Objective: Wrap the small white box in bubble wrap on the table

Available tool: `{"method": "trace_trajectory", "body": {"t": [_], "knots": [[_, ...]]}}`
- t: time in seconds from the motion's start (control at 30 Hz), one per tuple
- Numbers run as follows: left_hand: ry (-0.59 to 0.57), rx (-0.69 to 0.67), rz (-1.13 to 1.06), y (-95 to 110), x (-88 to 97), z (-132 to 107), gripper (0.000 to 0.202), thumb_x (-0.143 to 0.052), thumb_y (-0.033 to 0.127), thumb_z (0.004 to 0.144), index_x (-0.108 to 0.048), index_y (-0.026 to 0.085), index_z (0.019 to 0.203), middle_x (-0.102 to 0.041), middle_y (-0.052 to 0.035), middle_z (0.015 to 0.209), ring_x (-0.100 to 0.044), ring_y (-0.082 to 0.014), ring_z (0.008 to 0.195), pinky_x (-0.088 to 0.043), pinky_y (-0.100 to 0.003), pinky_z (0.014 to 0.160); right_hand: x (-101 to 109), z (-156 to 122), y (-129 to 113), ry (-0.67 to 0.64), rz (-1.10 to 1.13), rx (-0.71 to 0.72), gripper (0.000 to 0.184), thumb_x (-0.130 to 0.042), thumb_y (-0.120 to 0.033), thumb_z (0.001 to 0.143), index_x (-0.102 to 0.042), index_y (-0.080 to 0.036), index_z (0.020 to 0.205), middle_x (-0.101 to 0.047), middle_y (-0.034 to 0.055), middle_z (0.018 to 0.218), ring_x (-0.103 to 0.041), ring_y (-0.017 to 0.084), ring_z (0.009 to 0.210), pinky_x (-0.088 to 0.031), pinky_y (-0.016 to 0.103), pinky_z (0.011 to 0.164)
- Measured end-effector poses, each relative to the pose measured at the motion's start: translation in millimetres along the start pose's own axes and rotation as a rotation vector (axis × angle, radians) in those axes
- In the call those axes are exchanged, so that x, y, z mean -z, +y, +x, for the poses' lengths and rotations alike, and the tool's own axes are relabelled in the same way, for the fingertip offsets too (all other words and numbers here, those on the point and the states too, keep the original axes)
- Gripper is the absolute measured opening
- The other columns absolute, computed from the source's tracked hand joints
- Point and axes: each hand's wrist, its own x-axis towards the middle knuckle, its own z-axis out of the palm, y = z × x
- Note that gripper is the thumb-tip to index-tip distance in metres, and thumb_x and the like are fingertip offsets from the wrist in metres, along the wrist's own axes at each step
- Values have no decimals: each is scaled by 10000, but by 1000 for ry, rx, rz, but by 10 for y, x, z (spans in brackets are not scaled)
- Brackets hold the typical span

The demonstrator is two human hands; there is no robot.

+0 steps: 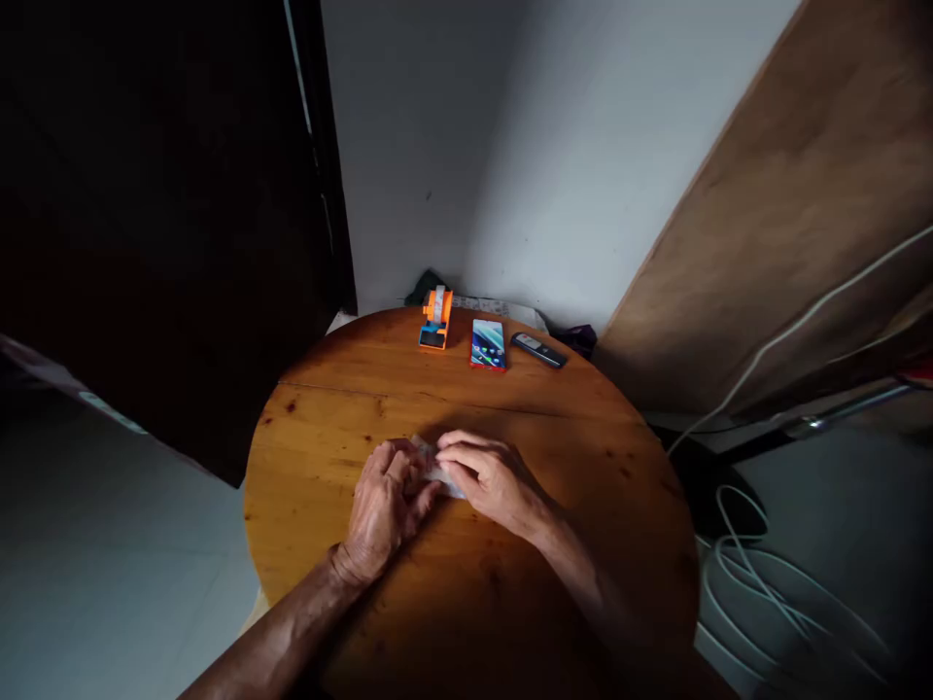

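A small, crumpled, clear plastic bag point(450, 485) lies low over the middle of the round wooden table point(313, 428), mostly covered by my hands. My left hand point(380, 501) grips its left side with curled fingers, thumb pointing right. From the right, my right hand point(487, 476) has its fingers bent down onto the same bag, close to the left fingertips. Whatever the bag contains, if anything, is too hidden to make out.
At the table's far side stand an orange tape dispenser point(435, 319), a phone with a lit screen point(488, 344) and a dark handheld device point(538, 350). A wall point(437, 146) rises behind. White cable point(765, 583) lies coiled on the floor at right.
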Motion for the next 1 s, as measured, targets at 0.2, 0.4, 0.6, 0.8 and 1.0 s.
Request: {"method": "trace_trajectory", "body": {"t": [0.2,0.4,0.6,0.8,1.0], "knots": [[18,-14,11,33,19,29,111,-623,261,861,-542,201,907,-586,-55,938,-569,-206,854,-505,-348,758,24,-62,5,-6,-191,109,208,-519,-124,929,-706,-214,911,-727,47,1063,-656,189,917,-478,356,841],[22,-30,31,27,38,29,131,-627,294,876,-545,191,881,-587,-58,907,-566,-204,829,-500,-343,732,87,-51,-56,15,-185,131,161,-577,-132,881,-704,-220,837,-717,29,1123,-637,210,962,-450,406,861],[4,-47,11,39,74,27,139,-633,290,878,-568,194,956,-618,-80,984,-584,-226,907,-515,-381,796,248,-31,-41,125,-48,61,165,-558,-139,887,-695,-227,914,-713,47,1132,-659,191,1029,-484,392,911],[26,-62,-9,31,100,3,139,-630,287,879,-565,204,969,-609,-79,1023,-593,-230,942,-532,-410,821,256,-26,14,107,45,-43,196,-578,-119,849,-671,-243,969,-709,40,1124,-661,193,1059,-510,395,945],[49,-83,-30,57,117,2,165,-614,270,889,-603,233,1050,-613,-76,1033,-607,-226,943,-556,-415,817,98,-20,68,118,130,-150,225,-668,-203,809,-662,-245,1030,-685,66,1160,-649,217,1086,-518,406,962]]}}
